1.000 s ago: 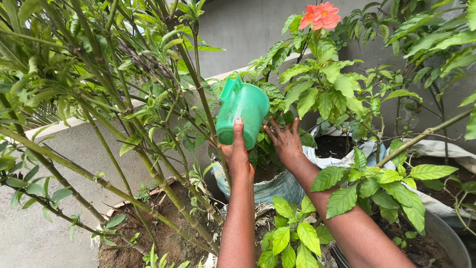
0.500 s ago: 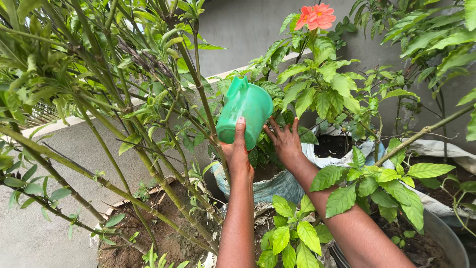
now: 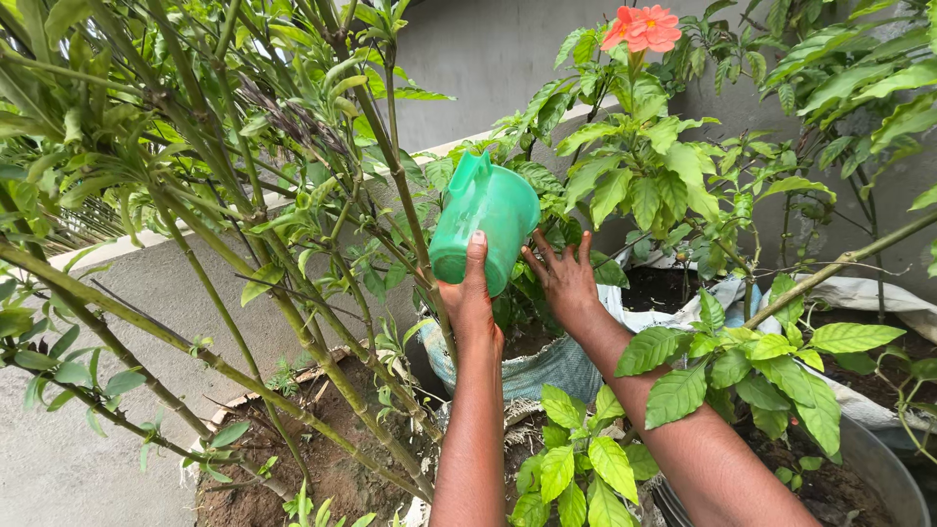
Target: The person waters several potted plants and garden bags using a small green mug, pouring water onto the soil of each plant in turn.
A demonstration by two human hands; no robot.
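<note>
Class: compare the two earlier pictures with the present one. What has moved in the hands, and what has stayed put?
Very little changed. The left hand tipped the green jug slightly further to the right, keeping its grip. The right hand stayed spread open among the leaves beside the jug. The sack planter did not move.

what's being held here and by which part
The left hand holds a green plastic jug by its base, thumb up the side, tipped away. The right hand holds nothing, fingers spread among leaves.

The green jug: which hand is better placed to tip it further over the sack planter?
Left, probably. The left hand already grips the green jug at its base, thumb up its side. The right hand is spread open among leaves, holding nothing.
</note>
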